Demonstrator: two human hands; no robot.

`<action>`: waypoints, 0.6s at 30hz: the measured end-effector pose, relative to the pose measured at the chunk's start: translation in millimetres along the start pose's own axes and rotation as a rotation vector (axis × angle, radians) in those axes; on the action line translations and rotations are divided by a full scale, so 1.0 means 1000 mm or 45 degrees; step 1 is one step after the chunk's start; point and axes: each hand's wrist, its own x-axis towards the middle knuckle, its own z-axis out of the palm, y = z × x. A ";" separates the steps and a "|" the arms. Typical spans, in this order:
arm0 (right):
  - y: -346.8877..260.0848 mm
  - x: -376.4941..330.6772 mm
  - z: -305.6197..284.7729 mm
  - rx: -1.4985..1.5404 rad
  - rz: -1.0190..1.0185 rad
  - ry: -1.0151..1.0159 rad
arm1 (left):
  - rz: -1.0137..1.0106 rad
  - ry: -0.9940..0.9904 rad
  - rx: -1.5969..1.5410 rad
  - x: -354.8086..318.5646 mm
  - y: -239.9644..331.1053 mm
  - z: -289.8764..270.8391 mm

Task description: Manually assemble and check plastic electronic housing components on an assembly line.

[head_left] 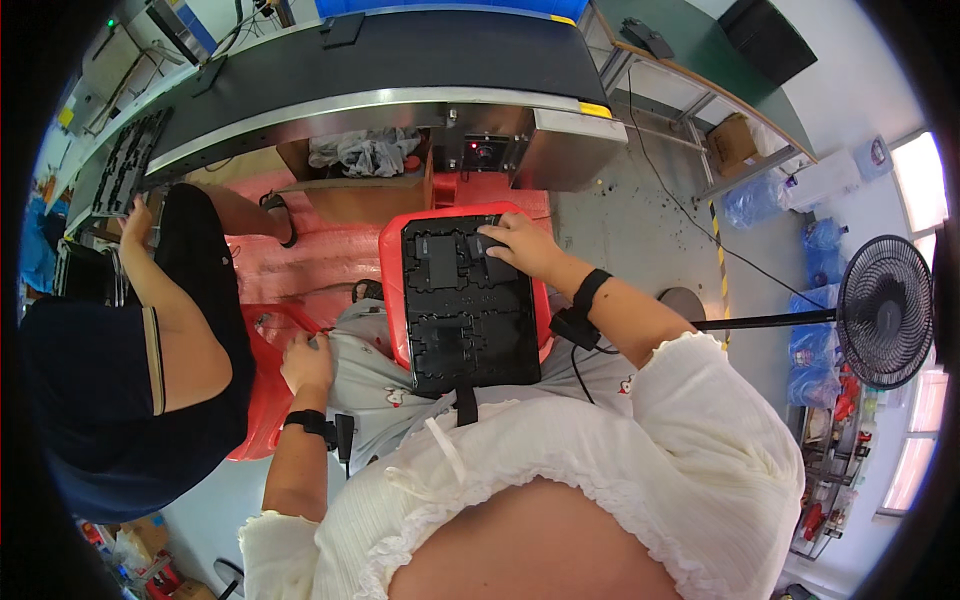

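Grey cloth covers my lap [365, 365] at the near edge of the black tray [512, 345], so a shift of my knees could nudge that edge and jog what lies in it. Left of the tray, my left hand [307, 362] rests on my leg, fingers curled; I cannot tell whether they close on anything. It is clear of the tray, so a knock would meet no steadying from that side. Right of the tray, a cable [580, 372] trails from my wrist device [574, 328] and could snag if I swept that arm across. A red plastic support [392, 290] shows round the tray's sides; a push near the rim might slide the tray on it.

In the tray's far half lie two dark flat pieces: the left piece [437, 262] untouched, the right piece [493, 272] under the fingers of my right hand [525, 245]. They bend over its far end; whether they grip or only press, I cannot tell. Pulling at one end could cock it against its pocket and scrape it. Beyond the tray, to its left, sits a cardboard box [370, 200], then the conveyor [400, 60]; a piece flicked off the far edge could drop short of both.
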 end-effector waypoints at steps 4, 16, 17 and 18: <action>0.012 -0.035 0.033 -0.374 -0.059 0.286 | 0.006 -0.025 -0.002 0.002 -0.004 0.005; -0.047 0.022 -0.107 0.505 -0.180 -0.846 | 0.814 0.037 -0.637 0.044 0.052 -0.083; -0.050 0.036 -0.138 0.568 -0.306 -0.597 | 1.035 0.178 -0.767 0.052 0.070 -0.114; -0.051 0.052 -0.168 0.607 -0.431 -0.376 | 1.151 0.251 -0.865 0.064 0.091 -0.145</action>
